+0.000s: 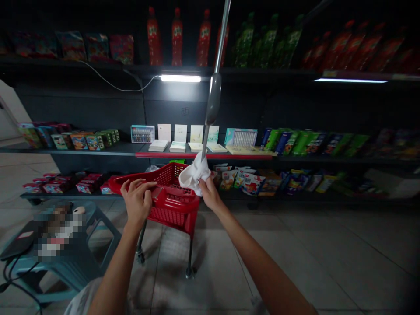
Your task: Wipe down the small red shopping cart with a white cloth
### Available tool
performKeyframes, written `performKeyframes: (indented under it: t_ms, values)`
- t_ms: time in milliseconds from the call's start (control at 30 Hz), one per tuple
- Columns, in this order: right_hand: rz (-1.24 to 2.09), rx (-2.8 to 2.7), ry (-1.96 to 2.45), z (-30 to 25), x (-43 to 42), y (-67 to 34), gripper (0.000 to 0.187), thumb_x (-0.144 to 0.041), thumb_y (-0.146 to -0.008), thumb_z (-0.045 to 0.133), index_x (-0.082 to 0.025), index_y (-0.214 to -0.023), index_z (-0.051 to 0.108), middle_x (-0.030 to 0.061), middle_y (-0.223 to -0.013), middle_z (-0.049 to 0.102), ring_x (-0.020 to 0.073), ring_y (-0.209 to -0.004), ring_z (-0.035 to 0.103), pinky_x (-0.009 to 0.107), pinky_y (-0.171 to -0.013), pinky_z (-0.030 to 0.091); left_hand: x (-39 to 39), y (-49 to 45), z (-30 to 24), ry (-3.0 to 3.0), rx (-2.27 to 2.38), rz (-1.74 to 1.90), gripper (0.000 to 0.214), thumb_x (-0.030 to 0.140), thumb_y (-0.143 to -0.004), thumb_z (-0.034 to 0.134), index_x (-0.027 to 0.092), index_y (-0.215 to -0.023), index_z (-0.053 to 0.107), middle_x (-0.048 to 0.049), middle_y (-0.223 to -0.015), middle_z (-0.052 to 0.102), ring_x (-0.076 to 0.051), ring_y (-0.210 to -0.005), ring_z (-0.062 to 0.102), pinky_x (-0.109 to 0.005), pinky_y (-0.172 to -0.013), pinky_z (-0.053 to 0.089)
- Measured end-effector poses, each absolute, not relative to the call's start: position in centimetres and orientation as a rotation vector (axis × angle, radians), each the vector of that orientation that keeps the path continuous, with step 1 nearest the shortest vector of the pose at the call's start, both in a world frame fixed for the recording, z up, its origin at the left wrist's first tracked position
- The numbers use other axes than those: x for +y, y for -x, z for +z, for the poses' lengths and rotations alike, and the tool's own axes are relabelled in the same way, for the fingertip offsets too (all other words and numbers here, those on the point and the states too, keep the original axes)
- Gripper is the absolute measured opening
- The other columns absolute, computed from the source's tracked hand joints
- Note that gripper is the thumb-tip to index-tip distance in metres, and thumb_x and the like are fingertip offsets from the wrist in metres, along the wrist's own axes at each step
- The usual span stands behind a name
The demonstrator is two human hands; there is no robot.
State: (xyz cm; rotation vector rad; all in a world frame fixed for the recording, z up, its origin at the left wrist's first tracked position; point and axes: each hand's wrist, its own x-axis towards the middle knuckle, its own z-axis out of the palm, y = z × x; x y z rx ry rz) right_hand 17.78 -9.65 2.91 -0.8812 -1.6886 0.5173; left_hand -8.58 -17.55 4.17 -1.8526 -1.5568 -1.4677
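Note:
A red plastic shopping cart (169, 214) stands on metal legs in front of me. My left hand (138, 197) grips its near left edge, with the fingers bent over the top. In my right hand (210, 192) is a white cloth (195, 175), bunched over the cart's right side. The cloth is wrapped against the lower part of a slim metal pole (205, 140), which leans slightly to the right and runs up out of view. A dark grey sleeve (214, 98) sits partway up the pole. Cloth and fingers hide the pole's foot.
Behind the cart are dark shelves with a red-edged middle shelf (183, 155) bearing books and boxes. Snack bags (252, 181) lie on the bottom shelf, red bottles (177, 39) on the top one. A blue-grey plastic stool (75, 258) with cables stands close on the left.

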Motion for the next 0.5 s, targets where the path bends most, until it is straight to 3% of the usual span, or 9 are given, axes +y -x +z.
performKeyframes:
  t_ms: [133,267,500]
  values:
    - [0.646,-1.722,0.800,1.4,-10.7,-16.6,0.054,-0.053,-0.099,0.039,-0.017,-0.138,0.046,0.0144,-0.135,0.060,0.0243,-0.125,0.058,0.039,-0.110,0.044,-16.8,10.8,3.6,1.809,-1.621,-1.518,0.035,0.024,-0.091,0.044,0.029,-0.102,0.076,-0.0028,-0.129,0.070,-0.029,-0.138,0.045,-0.062,-0.124,0.008]
    - [0.678,-1.767,0.746,1.1,-11.4,-14.9,0.049,-0.049,-0.099,0.040,-0.019,-0.137,0.047,0.0144,-0.136,0.061,0.0256,-0.123,0.059,0.041,-0.109,0.045,-16.7,12.0,3.6,1.647,-1.750,-1.612,0.035,0.027,-0.094,0.042,0.026,-0.112,0.072,-0.0079,-0.141,0.060,-0.033,-0.148,0.033,-0.066,-0.121,0.016]
    - [0.685,-1.868,0.728,0.5,-12.7,-12.2,0.044,-0.050,-0.102,0.035,-0.019,-0.127,0.052,0.0117,-0.114,0.069,0.0234,-0.100,0.067,0.038,-0.093,0.054,-21.2,6.9,6.9,1.650,-1.413,-1.725,0.027,0.025,-0.096,0.046,0.023,-0.112,0.066,-0.0090,-0.128,0.066,-0.026,-0.136,0.049,-0.051,-0.118,0.036]
